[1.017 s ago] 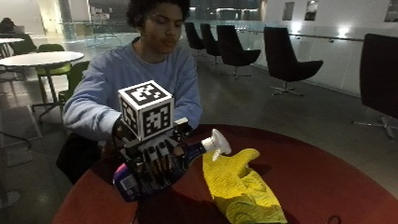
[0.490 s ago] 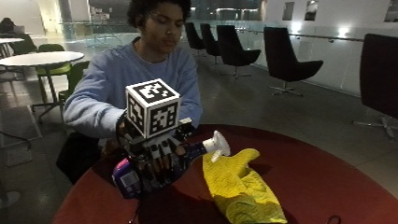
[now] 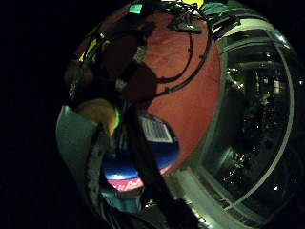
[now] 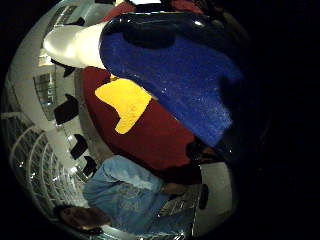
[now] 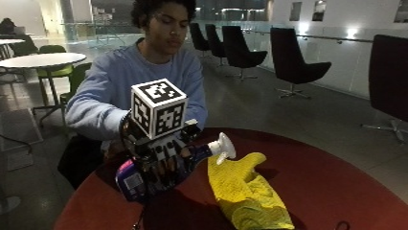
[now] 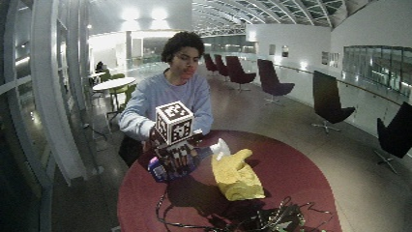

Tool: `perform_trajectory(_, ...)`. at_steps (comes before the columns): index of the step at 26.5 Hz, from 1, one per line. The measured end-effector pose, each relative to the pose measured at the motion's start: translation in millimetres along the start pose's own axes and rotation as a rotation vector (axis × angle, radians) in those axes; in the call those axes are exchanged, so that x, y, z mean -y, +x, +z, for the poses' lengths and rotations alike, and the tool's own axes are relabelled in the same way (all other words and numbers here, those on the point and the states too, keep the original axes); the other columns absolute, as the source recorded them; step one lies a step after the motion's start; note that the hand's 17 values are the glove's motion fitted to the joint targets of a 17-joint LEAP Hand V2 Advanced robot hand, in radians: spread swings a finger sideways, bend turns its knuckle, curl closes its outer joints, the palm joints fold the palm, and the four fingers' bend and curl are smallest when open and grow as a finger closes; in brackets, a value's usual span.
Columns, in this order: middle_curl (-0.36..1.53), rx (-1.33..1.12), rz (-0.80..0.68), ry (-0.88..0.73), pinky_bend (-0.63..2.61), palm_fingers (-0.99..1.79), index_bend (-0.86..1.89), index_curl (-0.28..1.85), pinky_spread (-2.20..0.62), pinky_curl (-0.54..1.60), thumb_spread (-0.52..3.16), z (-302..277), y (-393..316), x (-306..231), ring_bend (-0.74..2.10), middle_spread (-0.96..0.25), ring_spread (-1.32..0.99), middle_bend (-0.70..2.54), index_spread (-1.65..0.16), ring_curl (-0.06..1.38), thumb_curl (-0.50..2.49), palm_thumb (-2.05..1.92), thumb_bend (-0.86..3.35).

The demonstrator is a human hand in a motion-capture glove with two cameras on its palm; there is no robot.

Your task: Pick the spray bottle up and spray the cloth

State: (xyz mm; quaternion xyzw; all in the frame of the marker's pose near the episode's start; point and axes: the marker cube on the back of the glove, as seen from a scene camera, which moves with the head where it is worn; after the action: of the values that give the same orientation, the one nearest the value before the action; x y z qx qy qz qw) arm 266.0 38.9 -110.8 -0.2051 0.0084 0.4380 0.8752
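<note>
The spray bottle is held off the bench by the gloved right hand, whose fingers are curled round the blue body. The bottle is tilted nearly on its side, with its white nozzle pointing to the right, just above the near edge of the yellow cloth. The cloth lies crumpled on the red bench, to the right of the hand. In the thumb-side palm view the blue body fills much of the frame and the cloth is seen beyond the nozzle.

Whether a finger rests on the trigger cannot be told. It is judged that the spray may pass over the cloth and land on the bench beyond, since the nozzle appears aimed across rather than down. With the bottle so tilted, liquid may also fail to be drawn up.
</note>
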Motion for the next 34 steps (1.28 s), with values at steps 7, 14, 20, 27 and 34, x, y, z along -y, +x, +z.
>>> perform_trajectory(7,0.44,-0.006,-0.005,-0.022,0.39,0.94,0.07,0.16,0.08,0.36,0.77,4,-1,0,0.58,-0.08,-0.07,0.29,-0.31,0.38,0.59,1.00,-0.03)
perform_trajectory(14,0.44,-0.031,-0.001,-0.033,0.40,0.95,0.07,0.16,0.08,0.37,0.76,5,-3,1,0.57,-0.09,-0.07,0.28,-0.31,0.38,0.59,1.00,-0.03)
perform_trajectory(20,0.44,-0.044,-0.002,-0.037,0.40,0.95,0.07,0.16,0.08,0.37,0.76,6,-5,2,0.57,-0.09,-0.07,0.28,-0.31,0.38,0.59,1.00,-0.03)
perform_trajectory(27,0.44,-0.047,-0.006,-0.041,0.39,0.95,0.07,0.16,0.08,0.37,0.76,8,-7,1,0.58,-0.09,-0.07,0.28,-0.31,0.39,0.60,1.00,-0.03)
perform_trajectory(34,0.44,0.009,-0.069,-0.028,0.39,0.95,0.06,0.16,0.08,0.37,0.76,11,-23,-7,0.58,-0.09,-0.07,0.28,-0.31,0.39,0.60,0.99,-0.03)
